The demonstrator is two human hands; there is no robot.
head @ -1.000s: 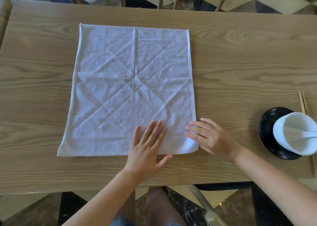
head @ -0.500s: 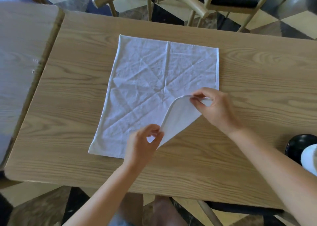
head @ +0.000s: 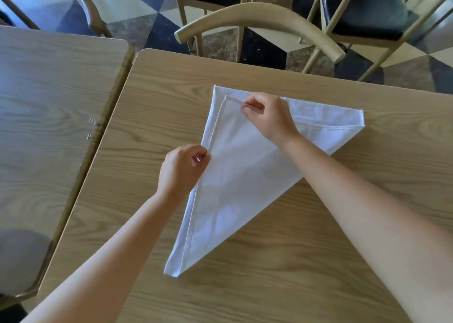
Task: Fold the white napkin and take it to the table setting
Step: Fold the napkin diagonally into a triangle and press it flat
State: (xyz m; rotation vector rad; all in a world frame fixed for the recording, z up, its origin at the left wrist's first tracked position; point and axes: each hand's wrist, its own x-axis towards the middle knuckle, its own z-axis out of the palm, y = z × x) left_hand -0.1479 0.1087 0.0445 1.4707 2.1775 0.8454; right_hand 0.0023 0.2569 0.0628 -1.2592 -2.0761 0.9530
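Note:
The white napkin [head: 235,180] lies on the wooden table [head: 318,261], folded along its diagonal into a triangle, with one point near me at the lower left and another at the far right. My right hand [head: 269,116] pinches the folded-over corner close to the napkin's far left corner. My left hand [head: 182,169] pinches the upper layer's hemmed left edge about halfway down. The top layer sits a little inside the bottom layer's edge. The table setting is out of view.
A second wooden table [head: 49,126] butts against the left side with a narrow gap. A curved-back wooden chair [head: 259,16] stands at the far edge, more chairs with dark seats [head: 367,6] behind it. A dark seat [head: 19,261] shows at lower left.
The napkin lay flat and open; both hands lifted its near right corner and carried it across to the far left, making a triangle. My view swung left, and the bowl and saucer left the frame.

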